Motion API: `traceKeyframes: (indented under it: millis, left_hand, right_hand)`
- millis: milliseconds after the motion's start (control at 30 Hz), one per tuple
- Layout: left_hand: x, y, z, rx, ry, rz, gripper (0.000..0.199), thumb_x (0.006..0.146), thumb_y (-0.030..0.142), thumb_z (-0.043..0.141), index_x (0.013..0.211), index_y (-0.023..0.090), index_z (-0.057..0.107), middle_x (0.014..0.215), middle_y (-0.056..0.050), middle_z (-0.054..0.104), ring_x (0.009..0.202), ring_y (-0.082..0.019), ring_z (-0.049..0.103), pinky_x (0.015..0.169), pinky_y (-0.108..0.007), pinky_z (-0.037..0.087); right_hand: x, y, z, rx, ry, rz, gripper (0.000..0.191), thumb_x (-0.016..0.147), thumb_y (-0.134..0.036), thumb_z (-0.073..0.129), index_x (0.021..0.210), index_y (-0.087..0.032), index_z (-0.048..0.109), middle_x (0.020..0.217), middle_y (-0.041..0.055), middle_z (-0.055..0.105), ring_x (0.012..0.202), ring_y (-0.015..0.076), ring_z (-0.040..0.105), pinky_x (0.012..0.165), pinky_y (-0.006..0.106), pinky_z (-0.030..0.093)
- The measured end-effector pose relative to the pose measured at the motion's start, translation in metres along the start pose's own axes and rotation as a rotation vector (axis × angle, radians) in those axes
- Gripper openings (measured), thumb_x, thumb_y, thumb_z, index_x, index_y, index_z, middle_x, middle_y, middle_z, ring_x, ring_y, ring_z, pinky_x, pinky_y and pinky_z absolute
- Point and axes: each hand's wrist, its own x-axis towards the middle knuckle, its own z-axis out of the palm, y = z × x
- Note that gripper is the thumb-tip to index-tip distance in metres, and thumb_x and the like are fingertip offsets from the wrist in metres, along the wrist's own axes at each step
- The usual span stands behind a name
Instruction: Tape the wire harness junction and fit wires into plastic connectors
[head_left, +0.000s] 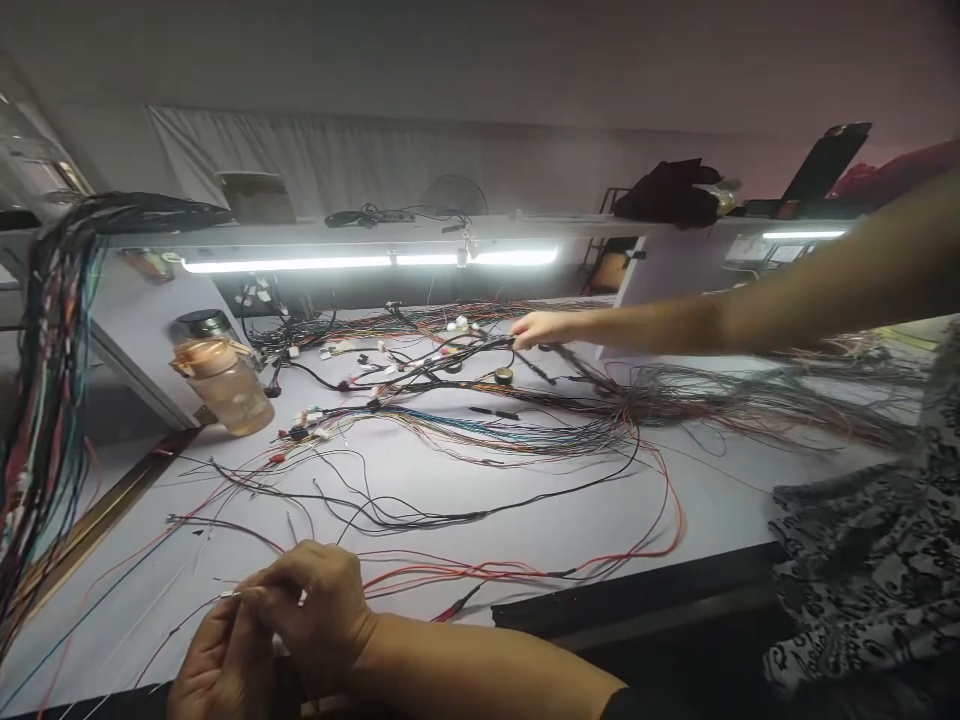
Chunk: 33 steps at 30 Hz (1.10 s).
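At the front left of the table, my left hand and my right hand meet with fingertips pinched together. A small white connector shows at the fingertips, with a thin dark red wire running from it down to the left. My fingers cover the rest of what is between them. Just beyond my hands lie loose black wires and red wires, spread over the white table.
A co-worker's hand reaches in from the right and grips a black wire bundle. A plastic bottle stands at the left, near a hanging wire bundle. A black pen lies mid-table beneath a lit tube lamp.
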Motion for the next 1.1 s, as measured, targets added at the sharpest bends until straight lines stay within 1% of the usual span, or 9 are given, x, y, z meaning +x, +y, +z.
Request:
traceKeyframes:
  millis: [67, 200, 367, 533, 633, 700, 800, 933, 1100]
  left_hand:
    - [0.001, 0.003, -0.002, 0.010, -0.043, -0.014, 0.076, 0.047, 0.057, 0.087, 0.111, 0.026, 0.062, 0.081, -0.002, 0.067, 0.066, -0.021, 0.063, 0.049, -0.023, 0.054]
    - [-0.001, 0.004, -0.002, -0.004, -0.026, -0.029, 0.082, 0.045, 0.058, 0.087, 0.116, 0.027, 0.060, 0.085, -0.003, 0.067, 0.068, -0.022, 0.064, 0.050, -0.024, 0.055]
    - [-0.007, 0.002, 0.004, 0.020, -0.026, 0.051, 0.069, 0.065, 0.053, 0.079, 0.124, 0.028, 0.055, 0.099, -0.004, 0.067, 0.077, -0.019, 0.065, 0.058, -0.020, 0.056]
    - [-0.001, -0.003, 0.000, -0.021, -0.046, 0.071, 0.061, 0.069, 0.045, 0.079, 0.123, 0.026, 0.057, 0.102, -0.003, 0.068, 0.083, -0.017, 0.065, 0.061, -0.014, 0.054]
    - [0.006, -0.006, -0.002, -0.070, -0.074, 0.081, 0.053, 0.073, 0.038, 0.077, 0.121, 0.025, 0.059, 0.105, -0.003, 0.067, 0.087, -0.014, 0.064, 0.067, -0.012, 0.053]
    - [0.008, -0.008, -0.002, -0.132, -0.078, 0.088, 0.046, 0.076, 0.035, 0.075, 0.118, 0.023, 0.060, 0.107, -0.003, 0.066, 0.090, -0.013, 0.063, 0.071, -0.012, 0.052]
    - [0.009, -0.010, -0.001, -0.305, -0.059, 0.100, 0.043, 0.073, 0.031, 0.079, 0.110, 0.019, 0.063, 0.097, -0.004, 0.068, 0.084, -0.012, 0.064, 0.073, -0.014, 0.053]
    - [0.011, -0.013, -0.005, -0.494, -0.125, 0.081, 0.043, 0.071, 0.026, 0.080, 0.109, 0.017, 0.064, 0.092, -0.006, 0.068, 0.075, -0.011, 0.064, 0.072, -0.019, 0.053]
    - [0.018, -0.016, -0.011, -0.585, -0.066, 0.029, 0.030, 0.079, 0.021, 0.072, 0.108, 0.015, 0.065, 0.098, -0.007, 0.067, 0.075, -0.010, 0.064, 0.075, -0.020, 0.052]
  right_hand:
    - [-0.001, 0.000, 0.002, 0.024, 0.004, 0.011, 0.010, 0.078, -0.030, 0.069, 0.086, -0.026, 0.072, 0.082, -0.0029, 0.072, 0.071, 0.0112, 0.064, 0.071, 0.022, 0.049]
    - [-0.002, 0.001, 0.002, 0.050, 0.015, -0.004, 0.013, 0.077, -0.030, 0.069, 0.088, -0.025, 0.072, 0.081, -0.0022, 0.072, 0.072, 0.0114, 0.064, 0.069, 0.021, 0.048]
    - [0.001, -0.002, -0.007, -0.011, 0.020, -0.004, 0.011, 0.079, -0.033, 0.066, 0.082, -0.023, 0.069, 0.076, -0.0016, 0.069, 0.068, 0.0111, 0.060, 0.067, 0.021, 0.046]
    - [0.003, -0.002, -0.011, -0.029, 0.022, -0.055, 0.015, 0.082, -0.034, 0.062, 0.082, -0.021, 0.068, 0.074, -0.0007, 0.066, 0.068, 0.0105, 0.058, 0.066, 0.021, 0.045]
    - [0.004, 0.000, -0.010, -0.039, 0.025, -0.065, 0.014, 0.083, -0.033, 0.062, 0.082, -0.020, 0.068, 0.074, -0.0005, 0.066, 0.069, 0.0100, 0.058, 0.066, 0.020, 0.045]
    - [0.004, 0.001, -0.011, -0.043, 0.027, -0.075, 0.017, 0.085, -0.034, 0.061, 0.081, -0.019, 0.067, 0.074, -0.0007, 0.066, 0.069, 0.0092, 0.058, 0.066, 0.019, 0.045]
    - [0.002, -0.002, -0.015, -0.043, 0.041, -0.115, 0.020, 0.087, -0.033, 0.058, 0.077, -0.018, 0.066, 0.069, -0.0013, 0.065, 0.064, 0.0077, 0.058, 0.063, 0.017, 0.045]
    - [-0.003, 0.001, -0.020, 0.047, 0.022, -0.095, 0.023, 0.089, -0.034, 0.054, 0.081, -0.016, 0.065, 0.075, 0.0027, 0.065, 0.069, 0.0103, 0.058, 0.068, 0.022, 0.046]
    - [-0.005, 0.009, -0.020, 0.127, -0.016, -0.064, 0.023, 0.089, -0.035, 0.053, 0.083, -0.016, 0.065, 0.076, 0.0034, 0.064, 0.072, 0.0120, 0.058, 0.071, 0.025, 0.046]
